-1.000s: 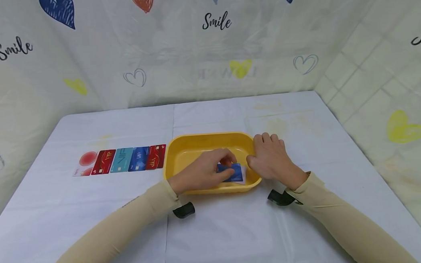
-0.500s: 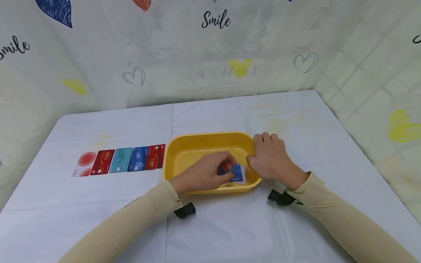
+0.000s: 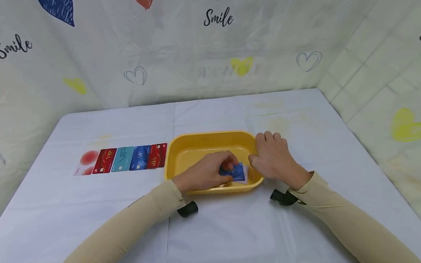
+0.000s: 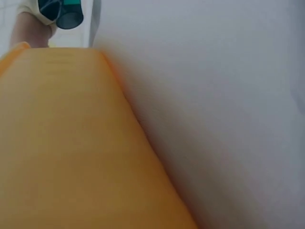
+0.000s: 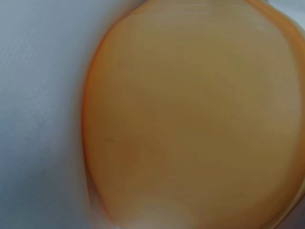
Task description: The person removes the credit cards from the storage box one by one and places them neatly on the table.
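Observation:
In the head view a yellow tray [image 3: 200, 138] stands on the white table. My left hand [image 3: 207, 172] reaches over its front rim, with curled fingers and thumb pinching the left part of a blue VIP card [image 3: 239, 172]. Beneath that card a pale card [image 3: 246, 174] sticks out at the right. My right hand [image 3: 275, 157] grips the tray's right rim; its fingertips are partly hidden. Both wrist views show mostly the tray's outer wall [image 4: 76, 133], and the left hand's fingers are not seen there.
Left of the tray several cards lie side by side: a white card with red circles [image 3: 88, 158], a red card [image 3: 105, 161], a teal card [image 3: 122, 159], a blue card [image 3: 139, 157] and another red card [image 3: 157, 155]. A patterned curtain [image 3: 176, 49] hangs behind the table.
My left thumb has shifted down off the middle of the blue card, so its VIP lettering shows. The right hand stays on the tray rim. The head view has shifted slightly.

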{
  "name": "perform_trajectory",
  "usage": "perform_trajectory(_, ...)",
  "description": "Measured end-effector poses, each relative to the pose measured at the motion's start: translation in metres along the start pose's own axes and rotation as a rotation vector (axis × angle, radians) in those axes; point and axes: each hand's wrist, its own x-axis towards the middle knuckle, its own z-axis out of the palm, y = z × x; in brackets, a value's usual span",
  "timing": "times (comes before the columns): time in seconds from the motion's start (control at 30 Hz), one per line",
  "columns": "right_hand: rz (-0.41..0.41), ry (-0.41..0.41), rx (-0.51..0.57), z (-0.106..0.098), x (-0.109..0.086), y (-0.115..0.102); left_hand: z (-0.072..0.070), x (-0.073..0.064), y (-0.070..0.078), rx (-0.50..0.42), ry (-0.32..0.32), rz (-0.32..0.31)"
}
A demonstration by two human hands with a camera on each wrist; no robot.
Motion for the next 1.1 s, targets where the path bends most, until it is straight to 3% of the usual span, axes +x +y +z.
perform_trajectory(0.6, -0.005, -0.011, 0.01, -0.0007, 0.0017, 0.0005, -0.0002, 0.0026, -0.0022, 0.018, -0.043, -0.039)
perform_trajectory(0.83, -0.009, -0.005, 0.011, -0.0006, 0.0019, 0.0003, -0.0009, 0.0024, -0.003, 0.011, -0.019, -0.034)
perform_trajectory(1.1, -0.002, -0.014, 0.006, -0.002, 0.0012, -0.0012, -0.0016, 0.0019, -0.0026, 0.047, -0.008, -0.098)
